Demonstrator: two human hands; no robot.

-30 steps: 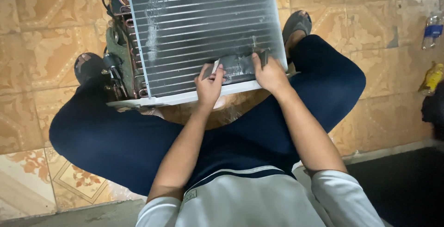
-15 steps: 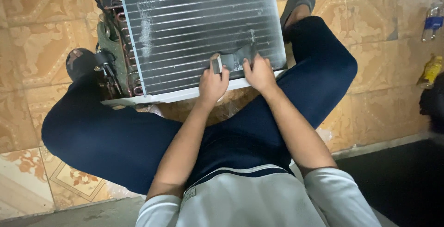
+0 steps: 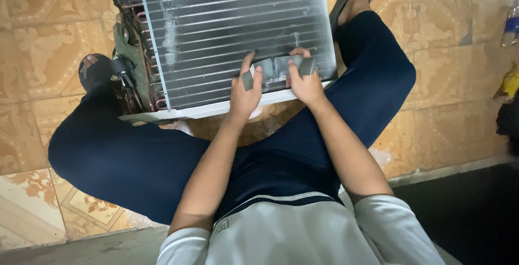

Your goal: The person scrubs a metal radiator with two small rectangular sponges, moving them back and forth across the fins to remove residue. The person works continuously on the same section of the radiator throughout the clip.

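Both my left hand (image 3: pixel 244 93) and right hand (image 3: pixel 306 84) clamp a grey strip (image 3: pixel 277 69) against the coil (image 3: pixel 232 27); patterned tan tiles (image 3: pixel 48 38) below.

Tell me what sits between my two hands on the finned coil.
In the head view, a flat grey metal tool spans from the left hand to the right hand, lying against the finned coil.

Dim, warm indoor light, approx. from above; soft shadows under legs (image 3: pixel 135 157). Faint sheen on coil fins (image 3: pixel 227 22). Sharp centre, slight blur and stretch at frame edges; lower-right corner v. dark.
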